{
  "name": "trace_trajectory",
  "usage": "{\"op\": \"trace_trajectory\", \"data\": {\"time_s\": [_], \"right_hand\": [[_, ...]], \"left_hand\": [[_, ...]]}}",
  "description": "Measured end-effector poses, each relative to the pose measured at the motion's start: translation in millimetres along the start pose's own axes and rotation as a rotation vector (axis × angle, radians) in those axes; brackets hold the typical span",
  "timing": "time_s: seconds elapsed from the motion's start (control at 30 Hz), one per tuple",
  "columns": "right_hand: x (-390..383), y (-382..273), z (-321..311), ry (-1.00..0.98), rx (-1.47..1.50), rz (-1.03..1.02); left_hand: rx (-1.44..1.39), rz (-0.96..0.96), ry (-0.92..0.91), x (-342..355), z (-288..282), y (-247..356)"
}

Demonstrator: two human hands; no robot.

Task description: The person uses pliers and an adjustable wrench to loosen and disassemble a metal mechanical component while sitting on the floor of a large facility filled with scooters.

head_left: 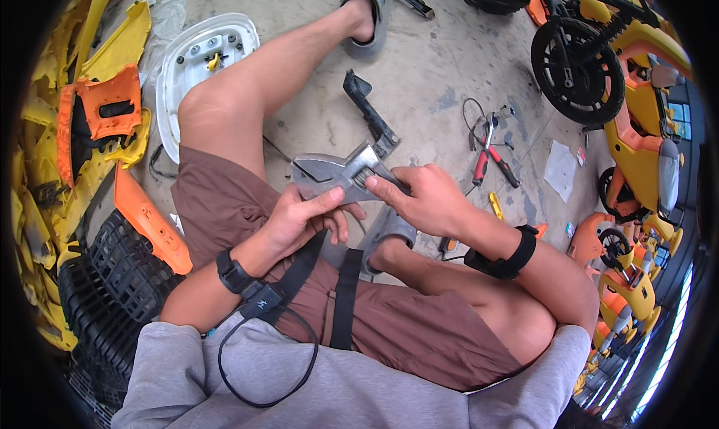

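Observation:
Over my lap I hold a grey metal-looking part (335,176) with both hands. One end is rounded and has a dark slit; the other is a shiny, squared block. My left hand (288,223) grips its near edge, thumb on top and some fingers loosely curled below. At its right side, my right hand (434,201) presses the thumb against the squared block, with the other fingers partly hidden behind. Just beyond the part is a black bar-shaped piece (367,108); whether the two touch, I cannot tell.
Red-handled pliers (500,165) and a ratchet-like tool (485,148) lie on the concrete floor at right. A white shell (166,77), orange panels (153,219), yellow panels (45,219) and black crates (123,260) crowd the left. Yellow-orange scooters (636,159) stand at right.

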State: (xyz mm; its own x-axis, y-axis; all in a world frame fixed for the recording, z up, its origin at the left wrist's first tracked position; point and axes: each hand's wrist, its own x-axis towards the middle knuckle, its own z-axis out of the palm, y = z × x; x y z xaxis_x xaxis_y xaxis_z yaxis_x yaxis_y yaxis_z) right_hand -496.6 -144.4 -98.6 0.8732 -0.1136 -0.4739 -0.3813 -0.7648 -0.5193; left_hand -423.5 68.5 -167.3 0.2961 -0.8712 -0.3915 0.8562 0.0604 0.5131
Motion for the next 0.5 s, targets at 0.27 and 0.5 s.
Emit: {"op": "trace_trajectory", "data": {"time_s": [0.27,0.5], "right_hand": [[-2.8,-10.6,-5.0,0.1,-0.194,-0.008],[-13.5,-4.6,-3.8,0.288,-0.26,-0.44]], "left_hand": [[-0.011,-0.017,-0.008,-2.3,4.5,1.9],[0.215,0.025,-0.019,-8.6,1.5,0.2]]}}
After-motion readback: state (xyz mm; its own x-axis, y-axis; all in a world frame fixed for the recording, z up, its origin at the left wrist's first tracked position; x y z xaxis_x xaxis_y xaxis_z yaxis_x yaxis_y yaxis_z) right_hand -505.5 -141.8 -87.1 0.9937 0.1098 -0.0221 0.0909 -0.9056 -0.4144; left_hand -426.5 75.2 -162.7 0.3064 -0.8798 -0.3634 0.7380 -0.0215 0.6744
